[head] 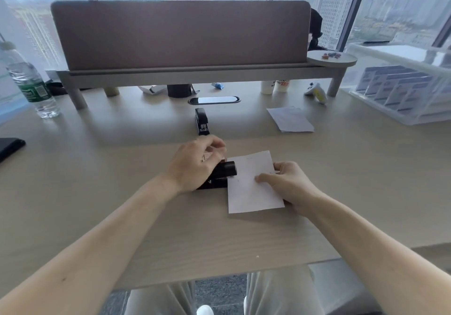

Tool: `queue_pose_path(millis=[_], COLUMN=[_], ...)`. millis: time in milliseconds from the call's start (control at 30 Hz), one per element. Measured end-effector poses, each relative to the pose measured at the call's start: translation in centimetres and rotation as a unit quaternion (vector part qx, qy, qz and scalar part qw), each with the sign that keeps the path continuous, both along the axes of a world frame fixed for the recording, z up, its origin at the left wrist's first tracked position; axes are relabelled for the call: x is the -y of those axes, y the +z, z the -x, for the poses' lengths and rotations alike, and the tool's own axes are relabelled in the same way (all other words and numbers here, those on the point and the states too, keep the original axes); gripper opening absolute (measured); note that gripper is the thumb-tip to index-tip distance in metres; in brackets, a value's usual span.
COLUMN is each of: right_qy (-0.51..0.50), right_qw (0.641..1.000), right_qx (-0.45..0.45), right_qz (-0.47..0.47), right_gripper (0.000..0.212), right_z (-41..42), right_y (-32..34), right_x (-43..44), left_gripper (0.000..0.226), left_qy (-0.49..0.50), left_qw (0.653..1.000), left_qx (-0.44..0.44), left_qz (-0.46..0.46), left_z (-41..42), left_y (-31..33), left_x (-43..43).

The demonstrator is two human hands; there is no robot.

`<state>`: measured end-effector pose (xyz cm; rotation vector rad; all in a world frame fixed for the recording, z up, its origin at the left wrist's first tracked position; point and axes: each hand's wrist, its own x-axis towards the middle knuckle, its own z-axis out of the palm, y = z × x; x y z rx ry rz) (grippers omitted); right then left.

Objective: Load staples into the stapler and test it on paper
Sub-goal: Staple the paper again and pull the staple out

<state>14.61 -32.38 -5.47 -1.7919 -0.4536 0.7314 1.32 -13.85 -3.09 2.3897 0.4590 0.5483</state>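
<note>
A black stapler point(223, 174) lies on the desk in front of me, its mouth pointing right. My left hand point(195, 163) rests on top of it with fingers curled over its rear half. A white sheet of paper point(251, 185) has its left edge inside the stapler's mouth. My right hand point(285, 182) pinches the paper's right side, fingers on top and thumb beneath. A second black stapler point(201, 121) lies farther back on the desk, untouched. No loose staples can be made out.
More white paper point(290, 119) lies at the back right. A water bottle point(29, 82) stands far left, a clear plastic bin point(402, 90) at the right, cups point(274, 86) under the raised shelf point(195, 73). A dark object point(9, 145) sits at the left edge.
</note>
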Motion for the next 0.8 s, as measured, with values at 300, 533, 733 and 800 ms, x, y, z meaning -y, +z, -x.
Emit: queue_pose_path(millis=[300, 533, 733, 800], right_qy=[0.002, 0.028, 0.04, 0.036], right_qw=[1.0, 0.999, 0.998, 0.998], right_qx=[-0.001, -0.01, -0.018, -0.016], right_qz=[0.021, 0.034, 0.045, 0.046], right_gripper=[0.014, 0.014, 0.007, 0.008], right_z=[-0.1, -0.5, -0.6, -0.6], right_y=[0.0, 0.1, 0.4, 0.2], right_x=[0.2, 0.2, 0.3, 0.3], left_gripper=[0.039, 0.043, 0.046, 0.046], left_qy=[0.085, 0.092, 0.095, 0.089], left_qw=[0.985, 0.979, 0.976, 0.974], left_qx=[-0.133, -0.172, -0.192, -0.198], left_qz=[-0.066, -0.06, -0.049, -0.057], left_z=[-7.0, -7.6, -7.7, -7.7], left_y=[-0.3, -1.4, -1.6, -1.6], left_x=[-0.1, -0.1, -0.2, -0.2])
